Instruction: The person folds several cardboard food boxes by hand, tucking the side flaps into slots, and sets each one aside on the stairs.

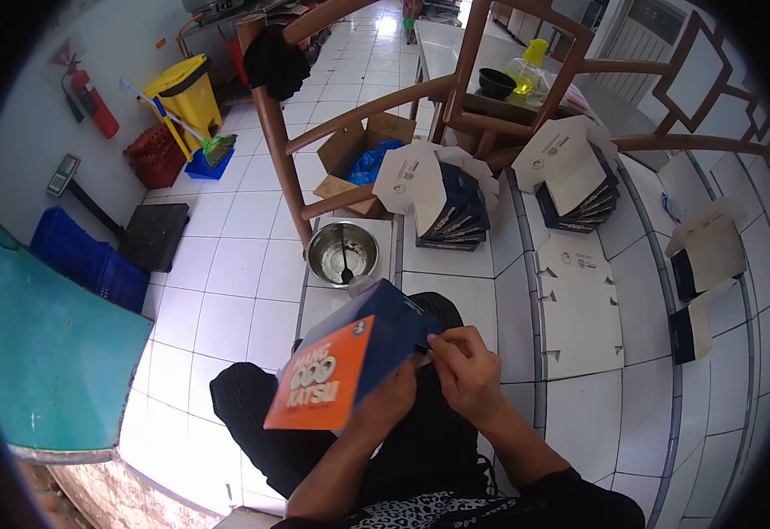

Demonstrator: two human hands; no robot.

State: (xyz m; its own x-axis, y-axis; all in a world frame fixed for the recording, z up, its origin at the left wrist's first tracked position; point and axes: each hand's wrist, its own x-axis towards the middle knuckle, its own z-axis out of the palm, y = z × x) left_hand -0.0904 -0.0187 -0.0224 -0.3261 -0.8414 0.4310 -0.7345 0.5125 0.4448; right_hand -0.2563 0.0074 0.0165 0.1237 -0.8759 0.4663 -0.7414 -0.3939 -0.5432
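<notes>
Box [341, 361] is held tilted over the lap, orange face up, so its blue end faces the person. Left hand [392, 392] grips it from beneath and right hand [468, 370] pinches its flap. Folded stacks [455, 212] sit within reach on the counter [579, 414].

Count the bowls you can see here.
2: a steel bowl on the tiled counter ahead, a dark bowl farther back beside the yellow-capped bottle. Others may be hidden.

1. White floor tiles [226, 264] gleam in bright daylight.
2. A pale wall [23, 115] carries a red fire extinguisher [94, 104].
3. A yellow bin [186, 93] stands beside a blue-handled mop [173, 119].
4. A wooden chair frame [385, 97] rises over the white tiled counter [579, 423].
5. A teal panel [41, 353] fills the left edge.
</notes>
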